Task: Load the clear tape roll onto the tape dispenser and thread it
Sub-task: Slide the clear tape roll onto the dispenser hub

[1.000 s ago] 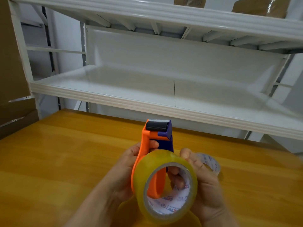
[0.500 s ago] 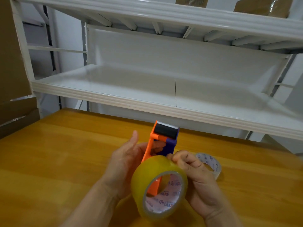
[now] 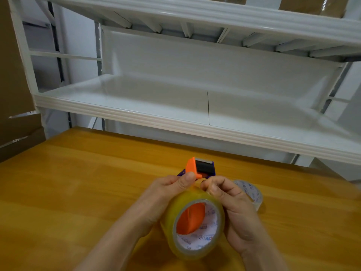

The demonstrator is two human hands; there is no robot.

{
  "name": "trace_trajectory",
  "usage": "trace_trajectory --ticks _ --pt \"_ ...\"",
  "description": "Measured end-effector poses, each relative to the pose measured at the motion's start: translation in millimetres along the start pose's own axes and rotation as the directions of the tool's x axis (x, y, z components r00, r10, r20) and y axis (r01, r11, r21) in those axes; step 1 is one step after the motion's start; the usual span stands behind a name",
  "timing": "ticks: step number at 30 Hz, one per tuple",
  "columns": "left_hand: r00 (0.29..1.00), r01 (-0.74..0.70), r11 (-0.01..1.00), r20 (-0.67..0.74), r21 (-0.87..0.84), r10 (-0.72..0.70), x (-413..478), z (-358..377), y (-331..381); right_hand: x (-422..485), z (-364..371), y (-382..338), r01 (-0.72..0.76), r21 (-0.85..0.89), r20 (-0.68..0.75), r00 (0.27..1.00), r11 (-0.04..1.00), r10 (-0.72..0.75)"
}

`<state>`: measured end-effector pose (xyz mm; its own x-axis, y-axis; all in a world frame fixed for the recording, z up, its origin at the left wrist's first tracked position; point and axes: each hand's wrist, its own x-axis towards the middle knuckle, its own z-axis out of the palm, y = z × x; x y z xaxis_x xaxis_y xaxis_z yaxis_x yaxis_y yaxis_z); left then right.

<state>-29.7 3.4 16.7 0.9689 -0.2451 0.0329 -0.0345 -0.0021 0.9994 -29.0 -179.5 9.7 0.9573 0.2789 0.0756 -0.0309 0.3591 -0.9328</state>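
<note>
The clear, yellowish tape roll (image 3: 192, 225) sits on the orange and purple tape dispenser (image 3: 199, 169), whose orange hub shows through the roll's core. I hold both above the wooden table (image 3: 78, 192). My left hand (image 3: 166, 194) grips the dispenser beside the roll, thumb on the orange side plate near the black roller. My right hand (image 3: 232, 208) wraps the roll's right side, with its fingertips pinched at the top of the roll just under the dispenser's head. Whether a tape end is pinched is not visible.
A second, smaller clear tape roll (image 3: 252, 194) lies flat on the table just behind my right hand. A white metal shelf (image 3: 175, 122) runs behind the table. Cardboard boxes (image 3: 13, 75) stand at the left.
The dispenser has tilted forward and lower, and the roll now sits over its hub. My left thumb moved onto the orange plate, and my right fingers closed at the top of the roll.
</note>
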Motion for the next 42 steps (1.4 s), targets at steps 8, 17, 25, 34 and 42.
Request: trace_trajectory --ticks 8,17,25,34,42 --pt "0.998 -0.004 0.999 0.060 -0.046 0.006 2.7 -7.7 -3.7 0.0 1.9 0.9 0.041 -0.045 -0.029 0.999 0.998 -0.042" --pt "0.985 0.053 0.959 -0.142 -0.278 -0.096 3.8 -12.3 -4.0 0.5 2.4 -0.8 0.074 0.073 -0.008 0.997 0.995 -0.074" --pt "0.986 0.156 0.902 0.002 -0.402 -0.169 3.9 -6.7 -2.5 -1.9 16.5 -3.1 0.087 0.092 -0.102 0.992 0.992 -0.078" --pt "0.982 0.187 0.978 0.037 -0.095 -0.184 0.6 -7.9 -1.6 -3.4 21.0 -6.5 0.115 -0.140 -0.250 0.957 0.983 -0.148" --pt "0.978 0.176 0.982 0.129 -0.069 -0.166 -1.4 -9.8 -0.4 -3.2 23.3 -4.9 0.130 -0.359 -0.318 0.914 0.924 -0.252"
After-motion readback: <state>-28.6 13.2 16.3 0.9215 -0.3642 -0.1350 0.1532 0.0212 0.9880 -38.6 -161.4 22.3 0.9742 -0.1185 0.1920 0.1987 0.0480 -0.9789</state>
